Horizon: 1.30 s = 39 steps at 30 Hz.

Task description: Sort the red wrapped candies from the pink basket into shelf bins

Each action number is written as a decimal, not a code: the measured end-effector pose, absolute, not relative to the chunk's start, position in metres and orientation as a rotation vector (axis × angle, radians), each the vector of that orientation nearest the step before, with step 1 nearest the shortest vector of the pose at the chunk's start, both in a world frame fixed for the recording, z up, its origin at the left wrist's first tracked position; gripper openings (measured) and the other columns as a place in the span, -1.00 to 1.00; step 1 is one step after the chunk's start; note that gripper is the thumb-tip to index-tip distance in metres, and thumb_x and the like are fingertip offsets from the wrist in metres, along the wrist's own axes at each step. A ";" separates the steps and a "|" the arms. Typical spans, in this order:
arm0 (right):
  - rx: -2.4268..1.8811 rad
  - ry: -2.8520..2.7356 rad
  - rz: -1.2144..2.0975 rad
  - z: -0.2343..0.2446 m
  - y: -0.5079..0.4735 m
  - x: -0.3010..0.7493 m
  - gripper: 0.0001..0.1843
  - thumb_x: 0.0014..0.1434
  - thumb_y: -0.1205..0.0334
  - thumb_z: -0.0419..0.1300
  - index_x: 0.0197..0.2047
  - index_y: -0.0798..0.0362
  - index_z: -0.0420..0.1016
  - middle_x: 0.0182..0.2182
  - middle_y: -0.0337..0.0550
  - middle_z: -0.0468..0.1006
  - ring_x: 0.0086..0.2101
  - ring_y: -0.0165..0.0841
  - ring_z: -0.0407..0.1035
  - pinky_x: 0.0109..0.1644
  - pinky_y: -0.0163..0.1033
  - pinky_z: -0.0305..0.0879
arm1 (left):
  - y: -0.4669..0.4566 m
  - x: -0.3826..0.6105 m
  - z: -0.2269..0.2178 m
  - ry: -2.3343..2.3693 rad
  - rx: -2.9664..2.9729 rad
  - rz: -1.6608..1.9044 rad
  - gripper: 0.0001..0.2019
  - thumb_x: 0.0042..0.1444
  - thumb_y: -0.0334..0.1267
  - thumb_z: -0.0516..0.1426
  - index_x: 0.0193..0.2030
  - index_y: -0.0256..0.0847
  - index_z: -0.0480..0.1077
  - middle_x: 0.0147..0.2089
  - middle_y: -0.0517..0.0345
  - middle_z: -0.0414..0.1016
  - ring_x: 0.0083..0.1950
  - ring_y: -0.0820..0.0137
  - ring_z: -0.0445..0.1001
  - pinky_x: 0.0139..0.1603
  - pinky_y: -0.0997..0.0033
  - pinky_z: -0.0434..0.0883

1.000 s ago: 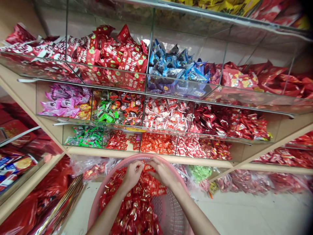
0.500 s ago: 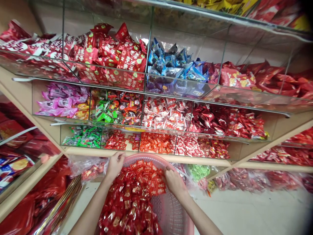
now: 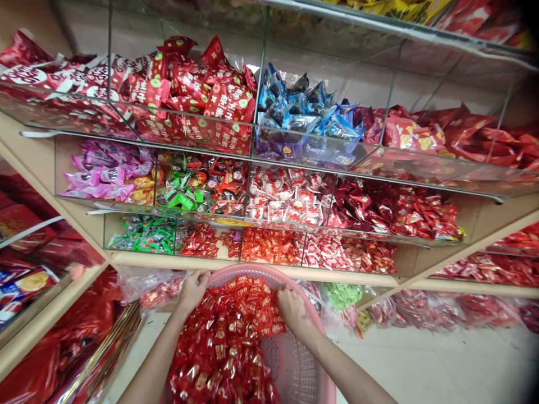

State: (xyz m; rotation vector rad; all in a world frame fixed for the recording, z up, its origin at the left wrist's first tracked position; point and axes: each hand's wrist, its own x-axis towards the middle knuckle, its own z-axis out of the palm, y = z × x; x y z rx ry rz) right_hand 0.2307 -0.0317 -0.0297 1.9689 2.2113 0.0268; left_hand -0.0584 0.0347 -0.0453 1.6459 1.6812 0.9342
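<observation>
A pink plastic basket (image 3: 309,367) with a perforated wall stands below the shelves, heaped with dark red wrapped candies (image 3: 223,359). Brighter orange-red candies (image 3: 256,303) lie at its far right side. My left hand (image 3: 193,289) is at the basket's far left rim, its fingers curled over the edge; part of the grip is hidden. Inside the right rim, my right hand (image 3: 291,307) is closed with its knuckles up, touching the orange-red candies. What its fingers hold, if anything, cannot be seen.
Glass-fronted shelves hold candies in compartments; the lowest has orange-red candies (image 3: 269,245) and green-wrapped candies (image 3: 147,233). A wooden ledge (image 3: 337,273) runs just beyond the basket. Clear plastic bags (image 3: 147,286) of candy lie beneath it. Red packaging (image 3: 37,359) stands at the left.
My left hand has shifted slightly left and down along the rim. My right hand has moved slightly left over the orange-red candies.
</observation>
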 end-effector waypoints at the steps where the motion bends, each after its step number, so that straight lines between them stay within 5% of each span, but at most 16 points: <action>1: 1.964 2.196 0.044 -0.029 -0.030 0.229 -0.68 0.11 0.57 -0.05 -0.17 0.22 0.45 -0.27 0.18 0.53 -0.25 -0.24 0.46 -0.26 -0.25 0.36 | 0.034 -0.059 -0.046 1.675 1.661 0.920 -0.65 0.03 -0.04 -0.02 -0.27 -0.26 0.42 -0.28 0.07 0.55 -0.23 0.34 0.47 -0.18 0.42 0.37; 13: 2.003 2.134 -0.076 -0.027 -0.030 0.228 -0.67 0.17 0.53 -0.10 -0.09 0.20 0.39 -0.27 0.10 0.54 -0.23 -0.23 0.46 -0.24 -0.24 0.32 | 0.028 -0.053 -0.036 1.772 1.707 0.709 -0.66 0.05 0.00 -0.03 -0.21 -0.14 0.43 -0.31 0.16 0.56 -0.28 0.36 0.48 -0.25 0.47 0.34; 22: 2.162 2.303 0.015 0.037 0.014 0.252 -0.78 0.27 0.24 -0.11 -0.16 0.08 0.32 -0.25 -0.07 0.48 -0.31 -0.37 0.40 -0.33 -0.34 0.14 | 0.028 -0.054 -0.033 1.752 1.701 0.633 -0.64 0.04 0.02 -0.03 -0.21 -0.14 0.43 -0.34 0.19 0.55 -0.32 0.39 0.47 -0.28 0.49 0.33; 29: 1.934 2.296 0.399 0.045 0.076 0.271 -0.70 0.15 0.44 -0.04 -0.05 0.15 0.35 -0.07 0.10 0.37 -0.07 -0.20 0.22 -0.09 -0.17 0.11 | 0.026 -0.051 -0.029 1.781 1.703 0.657 -0.68 0.05 -0.01 -0.02 -0.23 -0.11 0.44 -0.36 0.19 0.55 -0.29 0.38 0.48 -0.27 0.50 0.32; 39: 1.861 2.223 0.357 0.027 0.094 0.269 -0.64 0.15 0.47 -0.08 -0.05 0.18 0.41 -0.03 0.15 0.36 -0.04 -0.17 0.18 -0.03 -0.08 0.04 | 0.027 -0.050 -0.030 1.768 1.703 0.679 -0.68 0.05 -0.02 -0.01 -0.24 -0.12 0.45 -0.36 0.17 0.56 -0.33 0.38 0.47 -0.32 0.51 0.30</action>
